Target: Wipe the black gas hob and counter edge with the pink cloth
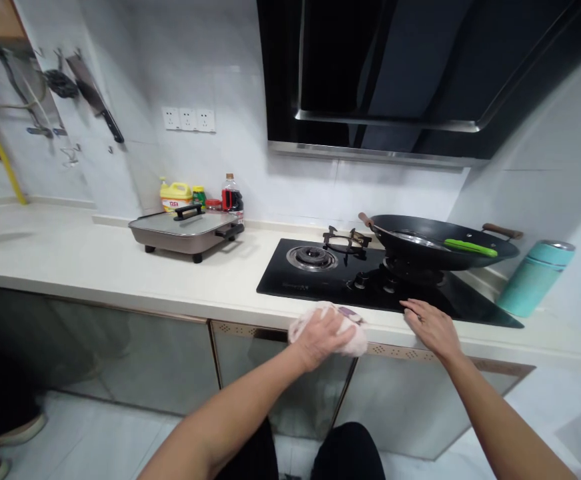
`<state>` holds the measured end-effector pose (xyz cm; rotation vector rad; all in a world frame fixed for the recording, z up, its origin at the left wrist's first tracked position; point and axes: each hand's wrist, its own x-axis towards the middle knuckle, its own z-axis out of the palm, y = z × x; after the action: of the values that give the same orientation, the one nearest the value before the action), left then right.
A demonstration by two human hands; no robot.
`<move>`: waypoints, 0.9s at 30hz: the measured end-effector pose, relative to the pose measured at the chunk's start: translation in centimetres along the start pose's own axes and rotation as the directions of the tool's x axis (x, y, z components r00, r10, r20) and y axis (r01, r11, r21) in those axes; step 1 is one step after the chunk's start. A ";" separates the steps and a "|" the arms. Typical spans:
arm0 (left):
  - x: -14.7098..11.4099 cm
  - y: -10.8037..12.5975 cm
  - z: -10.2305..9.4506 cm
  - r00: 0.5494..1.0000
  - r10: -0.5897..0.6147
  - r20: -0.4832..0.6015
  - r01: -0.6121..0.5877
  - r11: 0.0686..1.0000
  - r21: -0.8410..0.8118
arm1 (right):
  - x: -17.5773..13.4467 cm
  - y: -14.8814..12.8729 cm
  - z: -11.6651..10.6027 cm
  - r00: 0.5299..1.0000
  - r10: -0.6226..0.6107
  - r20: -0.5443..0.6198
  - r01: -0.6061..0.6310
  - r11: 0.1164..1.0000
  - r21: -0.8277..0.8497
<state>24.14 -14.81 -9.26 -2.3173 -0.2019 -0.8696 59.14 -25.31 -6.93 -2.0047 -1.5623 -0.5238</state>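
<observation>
My left hand (326,339) presses on a pale pink cloth (356,341) at the front edge of the countertop (250,307), just in front of the black gas stove (310,283). The cloth is bunched under the fingers and hangs a little over the edge. Farther right, my right hand (433,327) rests on the counter edge with fingers extended and nothing in it. Its fingertips lie by the stove's front border, below the control knobs (390,285).
A black wok (430,257) with a green-handled utensil (470,248) sits on the right burner. A turquoise flask (535,280) stands beside it. Leftward are a lidded electric pan (180,233), bottles, and a hanging cleaver (95,100). Another person's shoe (15,430) shows at left; the range hood (385,67) overhangs.
</observation>
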 end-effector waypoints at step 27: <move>-14.6 -13.1 -9.6 0.863 -0.408 0.298 0.324 0.900 0.291 | -0.7 -4.2 -1.6 0.962 0.241 -0.130 -0.207 0.951 0.229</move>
<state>3.23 -9.39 -6.19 -2.2252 -0.8837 -0.5537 54.89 -26.09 -5.36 -1.8963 -1.2212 -0.3943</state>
